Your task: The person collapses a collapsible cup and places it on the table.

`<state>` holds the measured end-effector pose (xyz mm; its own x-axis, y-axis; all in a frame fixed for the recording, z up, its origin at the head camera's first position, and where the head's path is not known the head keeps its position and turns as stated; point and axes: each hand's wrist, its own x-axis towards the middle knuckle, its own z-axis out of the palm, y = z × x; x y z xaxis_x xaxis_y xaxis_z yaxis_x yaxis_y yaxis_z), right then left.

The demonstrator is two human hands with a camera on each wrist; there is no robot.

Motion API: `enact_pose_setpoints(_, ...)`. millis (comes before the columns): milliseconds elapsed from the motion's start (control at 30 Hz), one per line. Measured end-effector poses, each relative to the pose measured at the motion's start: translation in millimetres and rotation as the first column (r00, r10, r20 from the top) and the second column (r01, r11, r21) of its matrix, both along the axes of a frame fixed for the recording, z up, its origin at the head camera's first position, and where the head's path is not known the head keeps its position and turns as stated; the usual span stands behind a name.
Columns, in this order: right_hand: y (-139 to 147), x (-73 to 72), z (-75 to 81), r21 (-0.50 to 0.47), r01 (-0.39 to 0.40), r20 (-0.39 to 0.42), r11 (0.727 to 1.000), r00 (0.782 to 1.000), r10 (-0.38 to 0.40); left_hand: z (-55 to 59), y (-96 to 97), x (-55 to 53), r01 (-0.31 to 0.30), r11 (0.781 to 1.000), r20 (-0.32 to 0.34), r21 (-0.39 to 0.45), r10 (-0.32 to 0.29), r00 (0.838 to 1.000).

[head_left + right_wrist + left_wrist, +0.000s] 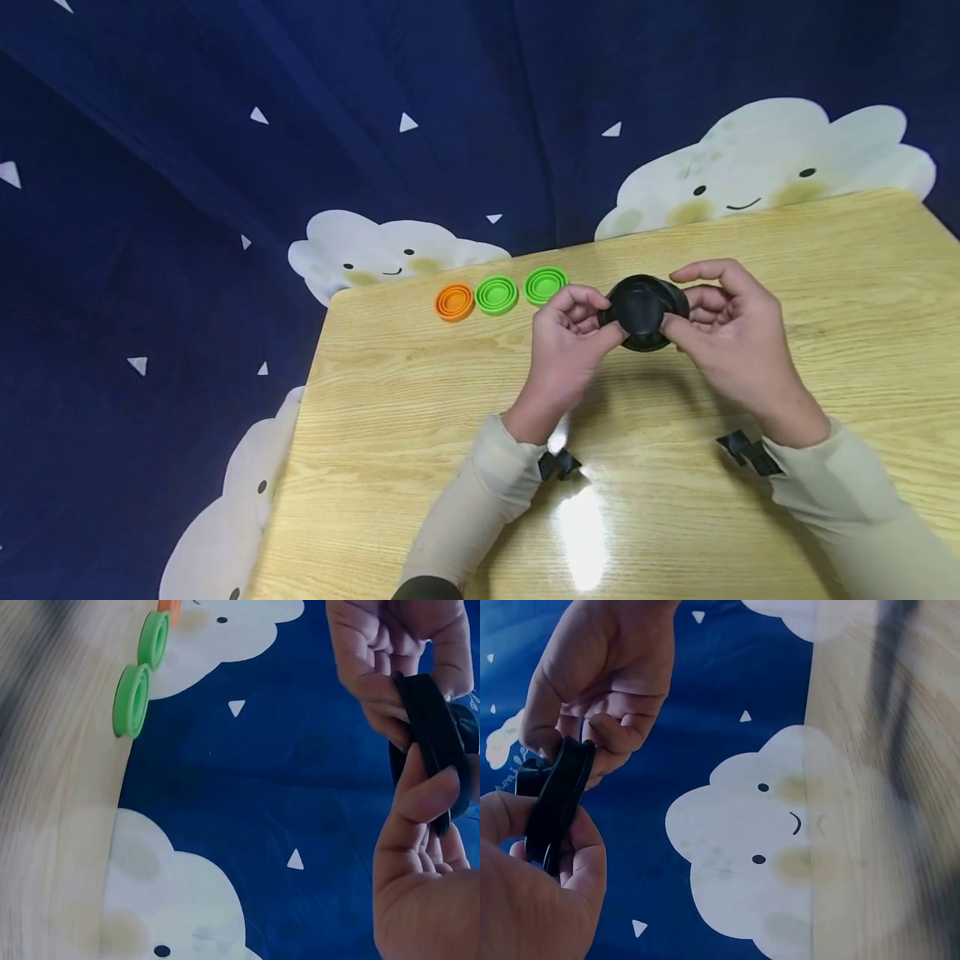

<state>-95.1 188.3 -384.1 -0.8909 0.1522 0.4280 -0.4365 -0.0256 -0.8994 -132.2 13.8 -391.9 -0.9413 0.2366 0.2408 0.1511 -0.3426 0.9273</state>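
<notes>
A black round lid-like piece (640, 312) with a raised rim is held up above the table between both hands. My left hand (566, 354) pinches its left side, thumb on the near face. My right hand (738, 346) pinches the right edge with thumb and fingers; its index finger stands off the piece. Seen edge-on in the left wrist view, the black piece (559, 802) is thin and grooved, with a short stub on one side. In the right wrist view the same piece (435, 742) stands tilted between the fingers.
Towards the table's back edge lie an orange ringed collapsible cup (454, 302) and two green ones (497, 295) (546, 286), the right one beside my left hand. Behind the wooden table (390, 400) hangs a dark blue cloth (450, 100) with white clouds. Black clips (558, 464) sit near both cuffs.
</notes>
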Motion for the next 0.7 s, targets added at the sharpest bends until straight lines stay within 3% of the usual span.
enact_pose_setpoints(133, -1.6, -1.0, -2.2, -0.006, 0.015, -0.02, 1.0, 1.0, -0.015, -1.8, 0.7, 0.2, -0.031, 0.999, -0.094, -0.03, 0.028, 0.995)
enact_pose_setpoints(300, -0.3, -3.0, -3.0, -0.132, -0.058, -0.065, 0.99, 0.997, 0.05, -4.0, 0.0, 0.9, -0.077, 0.996, -0.19, -0.043, 0.068, 0.98)
enact_pose_setpoints(433, 0.3, -2.2, -0.5, -0.184, -0.069, -0.052, 0.98, 0.997, 0.06, -8.3, -0.5, 3.3, -0.14, 0.99, -0.297, 0.036, 0.144, 0.944)
enact_pose_setpoints(533, -0.8, -1.9, 1.6, -0.171, -0.042, -0.041, 0.984, 0.999, 0.036, -10.4, 0.1, 2.9, -0.134, 0.986, -0.366, 0.104, 0.163, 0.916)
enact_pose_setpoints(700, -4.6, -0.1, 3.2, -0.117, 0.012, -0.063, 0.993, 0.998, -0.02, -6.3, -0.5, -0.5, -0.12, 0.992, -0.459, 0.039, 0.125, 0.88)
